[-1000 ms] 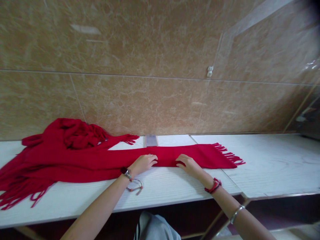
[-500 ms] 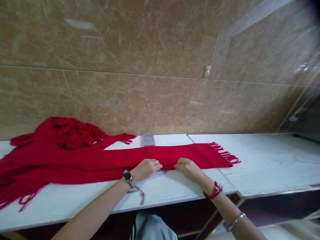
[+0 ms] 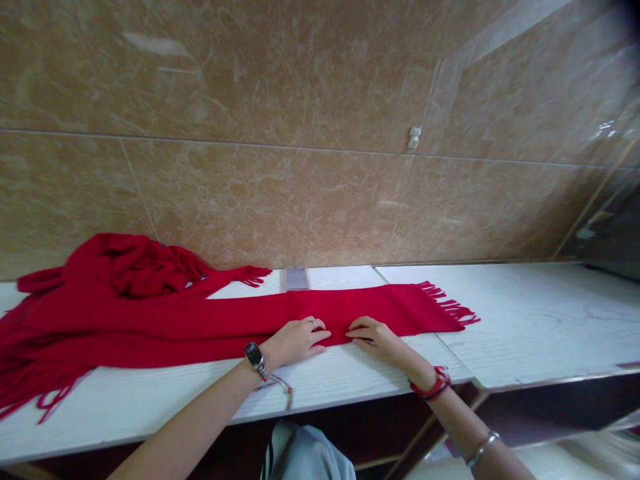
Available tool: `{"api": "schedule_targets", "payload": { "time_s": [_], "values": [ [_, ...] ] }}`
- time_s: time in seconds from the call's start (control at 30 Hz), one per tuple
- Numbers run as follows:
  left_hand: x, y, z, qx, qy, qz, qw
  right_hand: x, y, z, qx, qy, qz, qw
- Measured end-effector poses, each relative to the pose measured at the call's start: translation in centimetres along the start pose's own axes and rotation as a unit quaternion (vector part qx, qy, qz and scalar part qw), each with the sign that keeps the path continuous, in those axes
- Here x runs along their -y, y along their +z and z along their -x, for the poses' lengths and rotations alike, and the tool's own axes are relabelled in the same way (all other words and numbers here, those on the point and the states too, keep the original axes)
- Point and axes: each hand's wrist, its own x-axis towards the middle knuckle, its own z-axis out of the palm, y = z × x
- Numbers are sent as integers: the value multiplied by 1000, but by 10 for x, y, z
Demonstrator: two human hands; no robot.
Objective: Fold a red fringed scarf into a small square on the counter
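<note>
Red scarf (image 3: 370,303) lies partly under both hands (image 3: 296,342) (image 3: 381,340), extending past either side.

hands (image 3: 296,342) on red scarf (image 3: 220,320), near edge | white tabletop (image 3: 525,320) beneath | marbled tile wall (image 3: 300,87) behind

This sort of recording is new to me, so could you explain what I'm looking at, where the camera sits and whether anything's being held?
There's no machine, just a person's bare left hand and right hand. The one camera is worn on the head, looking forward and down. On the white tabletop lies red fringed cloth, flat toward the right and bunched on the left. Behind it is a small flat item. Both hands touch the cloth near its front edge; I can't tell whether either has a grip on it.
</note>
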Motion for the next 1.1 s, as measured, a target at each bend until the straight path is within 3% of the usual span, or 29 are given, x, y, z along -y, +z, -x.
{"api": "schedule_targets", "payload": {
  "time_s": [0.23, 0.47, 0.63, 0.9, 1.1],
  "values": [
    [6, 2, 0, 13, -17, -15, 1000, -8, 3, 0, -29, -3, 56, 998],
    [11, 8, -1, -2, -46, 3, 999, -10, 4, -9, -29, 66, 165, 984],
    [8, 6, -4, -11, -30, -8, 999, -14, 6, -14, -3, 85, 173, 981],
    [-2, 5, -25, -11, -47, -29, 998, -17, 7, -12, -17, 71, 208, 975],
    [6, 4, -33, 3, -27, -50, 998, -15, 5, -12, -18, 100, 221, 970]
  ]
}}
